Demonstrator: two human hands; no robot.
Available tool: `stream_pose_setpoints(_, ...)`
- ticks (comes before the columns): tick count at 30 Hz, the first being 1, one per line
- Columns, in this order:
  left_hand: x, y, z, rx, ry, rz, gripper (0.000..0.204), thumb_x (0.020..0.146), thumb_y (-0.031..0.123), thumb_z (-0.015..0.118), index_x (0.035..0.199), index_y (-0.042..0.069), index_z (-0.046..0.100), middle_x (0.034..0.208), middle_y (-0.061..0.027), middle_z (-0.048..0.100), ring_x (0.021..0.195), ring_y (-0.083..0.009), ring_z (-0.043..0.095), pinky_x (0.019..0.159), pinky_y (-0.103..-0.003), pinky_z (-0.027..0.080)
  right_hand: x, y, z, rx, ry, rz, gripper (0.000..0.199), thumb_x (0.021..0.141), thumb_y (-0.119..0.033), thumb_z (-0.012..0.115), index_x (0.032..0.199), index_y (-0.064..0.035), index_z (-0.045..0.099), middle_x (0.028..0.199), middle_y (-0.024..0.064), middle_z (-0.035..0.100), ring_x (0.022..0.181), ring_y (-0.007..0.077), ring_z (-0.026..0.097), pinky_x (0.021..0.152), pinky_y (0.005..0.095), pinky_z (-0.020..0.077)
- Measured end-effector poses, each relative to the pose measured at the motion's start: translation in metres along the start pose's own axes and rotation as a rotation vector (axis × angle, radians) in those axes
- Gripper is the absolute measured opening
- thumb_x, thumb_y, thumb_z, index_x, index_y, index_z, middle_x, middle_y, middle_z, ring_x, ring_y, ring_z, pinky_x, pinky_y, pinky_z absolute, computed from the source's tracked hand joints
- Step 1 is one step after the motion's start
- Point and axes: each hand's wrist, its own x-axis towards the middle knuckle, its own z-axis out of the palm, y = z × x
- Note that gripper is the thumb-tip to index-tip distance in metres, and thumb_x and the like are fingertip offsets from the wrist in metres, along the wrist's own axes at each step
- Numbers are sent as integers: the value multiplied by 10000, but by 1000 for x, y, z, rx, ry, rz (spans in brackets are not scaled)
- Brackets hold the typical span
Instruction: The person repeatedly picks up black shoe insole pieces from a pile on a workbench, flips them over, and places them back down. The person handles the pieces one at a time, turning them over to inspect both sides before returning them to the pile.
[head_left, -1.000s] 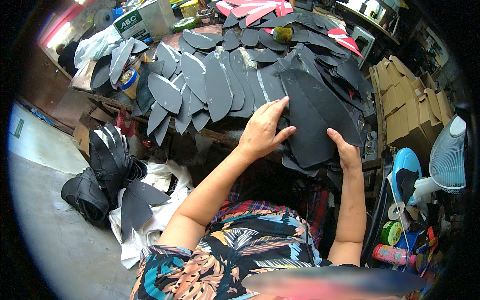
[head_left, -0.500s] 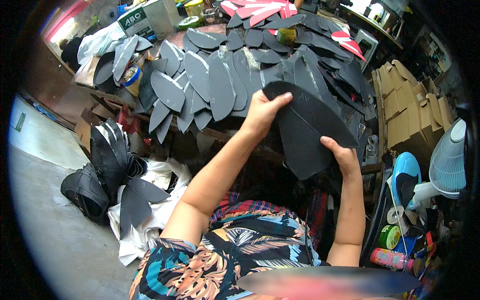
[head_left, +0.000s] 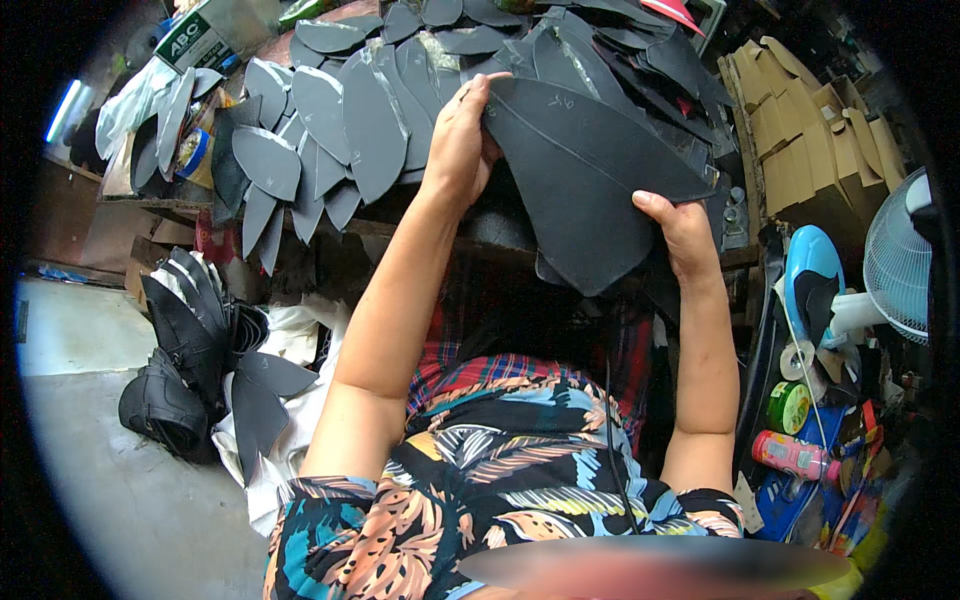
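Between my hands is a black panel (head_left: 575,200), made of leaf-shaped sheet pieces joined along a raised seam and spread nearly flat. Faint pale marks show near its top edge. My left hand (head_left: 465,140) grips its upper left corner, fingers partly behind it. At the right tip, my right hand (head_left: 685,235) pinches the panel with the thumb on top; its other fingers are mostly hidden underneath. Beyond my hands, many grey and black leaf-shaped pieces (head_left: 375,125) lie overlapping on the table, some edged with a shiny strip.
To the left, bundled black pieces (head_left: 180,345) and a loose black piece (head_left: 262,400) rest on white cloth (head_left: 305,420). Cardboard boxes (head_left: 800,140) stand at the right, near a white fan (head_left: 895,265). A pink bottle (head_left: 795,457) and a green round tin (head_left: 788,407) lie at lower right.
The panel has been spread out flatter, showing its seam more fully. My left hand has shifted left and its thumb no longer lies on top. The view has tilted lower.
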Motion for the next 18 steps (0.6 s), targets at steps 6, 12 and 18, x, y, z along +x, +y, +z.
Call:
stream_pose_setpoints(6, -12, 6, -11, 131, -189, 7, 533, 903, 57, 581, 1400, 43, 390, 1149, -118, 594, 898, -143, 633, 764, -276, 564, 4, -1, 1, 70, 20, -13, 379, 883, -105, 718, 1221, 40, 627, 1194, 99, 670, 1068, 188, 634, 983, 326, 480)
stream_pose_setpoints(12, -9, 0, -12, 130, -238, 17, 701, 915, 7, 549, 1523, -33, 202, 1216, -185, 584, 995, -191, 651, 778, -275, 588, 7, 2, 0, 68, 63, -78, 341, 906, -123, 712, 1198, 41, 645, 1163, 105, 687, 1043, 176, 644, 976, 321, 485)
stream_pose_setpoints(18, -10, -1, -11, 124, -174, 13, 791, 929, 45, 634, 1548, -29, 146, 1152, -155, 604, 974, -169, 639, 750, -274, 589, 8, 5, -2, 42, 73, -33, 343, 901, -132, 723, 1191, 35, 649, 1153, 101, 688, 1040, 177, 644, 979, 317, 477)
